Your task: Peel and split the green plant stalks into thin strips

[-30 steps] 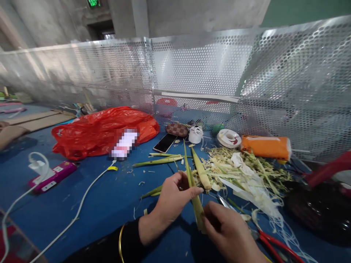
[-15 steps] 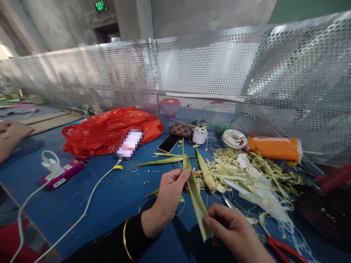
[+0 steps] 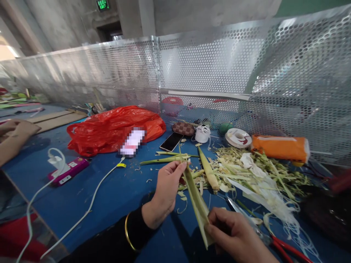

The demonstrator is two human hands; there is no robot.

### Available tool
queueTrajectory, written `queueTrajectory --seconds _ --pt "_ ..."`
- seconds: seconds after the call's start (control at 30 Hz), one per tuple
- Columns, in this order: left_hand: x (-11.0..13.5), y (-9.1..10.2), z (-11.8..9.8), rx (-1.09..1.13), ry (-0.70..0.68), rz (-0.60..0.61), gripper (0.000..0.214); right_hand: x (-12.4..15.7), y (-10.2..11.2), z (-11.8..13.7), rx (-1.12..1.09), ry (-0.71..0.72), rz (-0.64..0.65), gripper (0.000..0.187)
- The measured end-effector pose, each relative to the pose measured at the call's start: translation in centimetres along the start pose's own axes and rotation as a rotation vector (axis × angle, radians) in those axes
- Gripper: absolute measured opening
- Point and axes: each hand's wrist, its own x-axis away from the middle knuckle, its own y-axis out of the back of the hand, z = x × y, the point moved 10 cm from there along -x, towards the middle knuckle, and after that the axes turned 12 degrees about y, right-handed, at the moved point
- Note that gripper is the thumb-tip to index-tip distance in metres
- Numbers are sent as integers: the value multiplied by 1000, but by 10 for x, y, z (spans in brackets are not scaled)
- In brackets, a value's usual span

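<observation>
I hold a long pale green leaf strip (image 3: 195, 195) between both hands over the blue table (image 3: 115, 190). My left hand (image 3: 166, 190) pinches its upper part near the pointed tip. My right hand (image 3: 236, 237) is closed on its wide lower end at the bottom of the view. A peeled pale stalk (image 3: 208, 172) lies just behind the strip. To its right spreads a heap of green and white leaf trimmings (image 3: 255, 171). Red-handled scissors (image 3: 263, 237) lie on the table beside my right hand.
An orange-red plastic bag (image 3: 109, 128), a phone (image 3: 171, 141), a checkered pouch (image 3: 183, 128), a tape roll (image 3: 238, 137) and an orange packet (image 3: 279, 148) lie along the perforated metal screen (image 3: 219, 73). A pink power bank (image 3: 68, 170) with white cable lies left. Another person's hand (image 3: 16, 129) rests far left.
My left hand has slid up the strip and its thumb has let go of the wrap, now pinching near the tip. The strip has tilted and lengthened between my hands. The view shifted slightly.
</observation>
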Motion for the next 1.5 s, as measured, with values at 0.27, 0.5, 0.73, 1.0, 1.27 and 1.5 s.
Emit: queueTrajectory --seconds 0.27,0.5,0.73,1.0,1.27,1.5 --pt "-2 9 -11 5 -64 -58 21 1 -3 2 -37 -10 46 24" --pt "5 -17 4 -121 78 140 38 0 26 7 2 36 -141 25" --pt "39 -58 61 -549 306 510 29 2 53 12 10 30 -370 28" --pt "33 -54 52 -481 308 446 15 -5 43 7 -255 -18 -296 30" --pt "35 -55 53 -480 321 468 12 -3 39 3 -284 -47 -298 31" --pt "35 -54 54 -504 345 443 6 -2 40 -1 -268 -44 -331 30"
